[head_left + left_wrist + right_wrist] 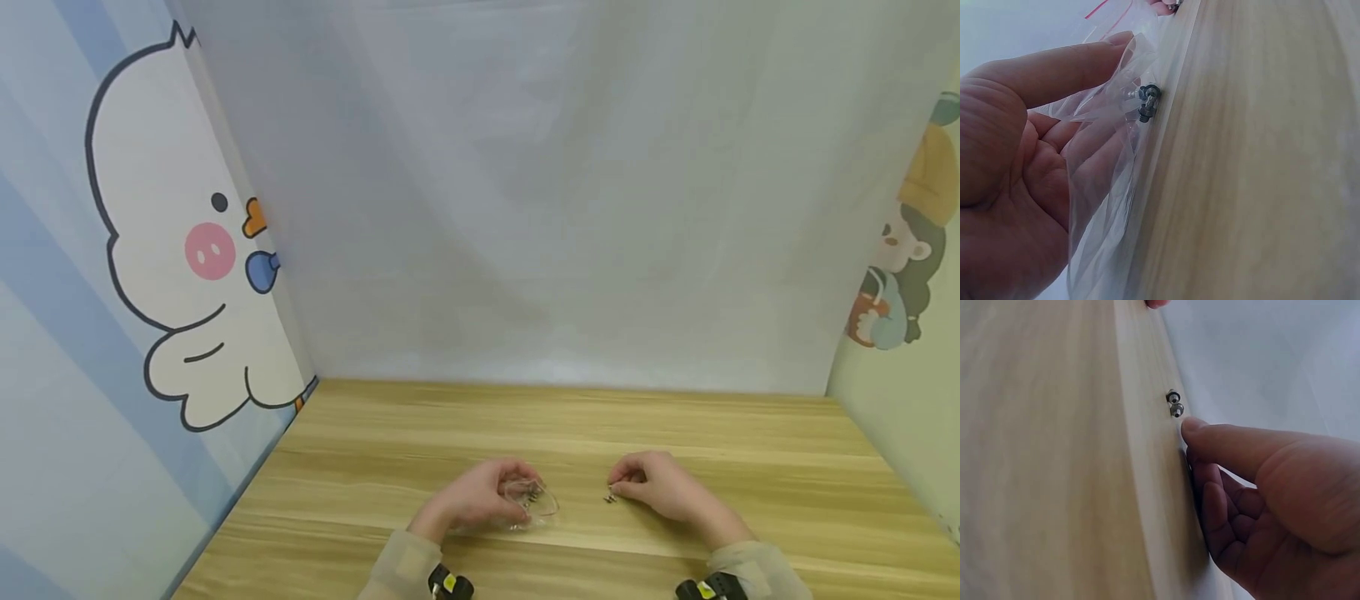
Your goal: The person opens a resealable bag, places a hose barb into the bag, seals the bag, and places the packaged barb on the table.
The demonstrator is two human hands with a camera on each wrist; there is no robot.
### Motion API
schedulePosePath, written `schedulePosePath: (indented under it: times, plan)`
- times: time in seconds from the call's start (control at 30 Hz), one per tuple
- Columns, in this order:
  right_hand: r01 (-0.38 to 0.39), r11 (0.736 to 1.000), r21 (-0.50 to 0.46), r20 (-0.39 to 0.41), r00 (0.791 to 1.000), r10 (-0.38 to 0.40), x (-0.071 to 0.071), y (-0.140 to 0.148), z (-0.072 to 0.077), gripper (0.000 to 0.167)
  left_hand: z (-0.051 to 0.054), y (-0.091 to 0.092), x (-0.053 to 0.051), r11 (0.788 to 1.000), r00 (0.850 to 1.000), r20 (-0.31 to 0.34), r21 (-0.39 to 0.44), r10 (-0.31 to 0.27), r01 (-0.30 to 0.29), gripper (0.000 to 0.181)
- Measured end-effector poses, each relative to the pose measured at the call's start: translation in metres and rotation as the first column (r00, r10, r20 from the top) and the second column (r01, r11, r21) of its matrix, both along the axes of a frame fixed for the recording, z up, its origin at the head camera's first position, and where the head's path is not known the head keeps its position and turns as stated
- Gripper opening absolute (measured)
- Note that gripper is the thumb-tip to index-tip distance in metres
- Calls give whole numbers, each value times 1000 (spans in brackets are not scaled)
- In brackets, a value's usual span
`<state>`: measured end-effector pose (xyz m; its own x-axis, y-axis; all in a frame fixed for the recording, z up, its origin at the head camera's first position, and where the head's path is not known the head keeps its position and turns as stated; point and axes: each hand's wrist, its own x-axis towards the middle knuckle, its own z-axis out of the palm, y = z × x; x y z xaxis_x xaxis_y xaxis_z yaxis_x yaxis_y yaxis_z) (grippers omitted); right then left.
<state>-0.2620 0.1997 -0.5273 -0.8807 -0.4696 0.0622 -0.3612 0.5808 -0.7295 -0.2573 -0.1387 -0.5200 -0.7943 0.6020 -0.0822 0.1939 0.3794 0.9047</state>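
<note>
A clear plastic zip bag [1100,169] with a red line near its mouth is held in my left hand [487,497], the thumb on one side and the curled fingers behind it. Inside the bag lie a few small dark metal screws [1149,100], also visible through the plastic from the head. My right hand [660,486] is low over the table to the right, thumb and index fingertips brought together. Just beyond the thumb tip, small metal screws [1175,403] lie on the wood. Whether anything is between those fingertips is hidden.
The wood-grain table [360,442] reaches back to a pale hanging sheet [555,208]. At the left stands a blue panel with a cartoon duck [165,150]; a light panel with a cartoon figure [892,275] is on the right.
</note>
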Motion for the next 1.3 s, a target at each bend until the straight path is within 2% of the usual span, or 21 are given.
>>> schedulePosePath:
  times: [0.4, 0.93, 1.3]
  plan:
    - [14, 1000, -13, 33, 999, -13, 0, 1, -2, 7, -2, 2, -1, 1000, 1000, 11, 4, 13, -13, 48]
    - [35, 999, -6, 27, 999, -35, 1, 0, -1, 10, -5, 1, -1, 1000, 1000, 24, 1, 11, -11, 47]
    - [38, 999, -13, 41, 998, -37, 1, 0, 0, 11, -2, 2, -1, 1000, 999, 24, -10, 22, -22, 49]
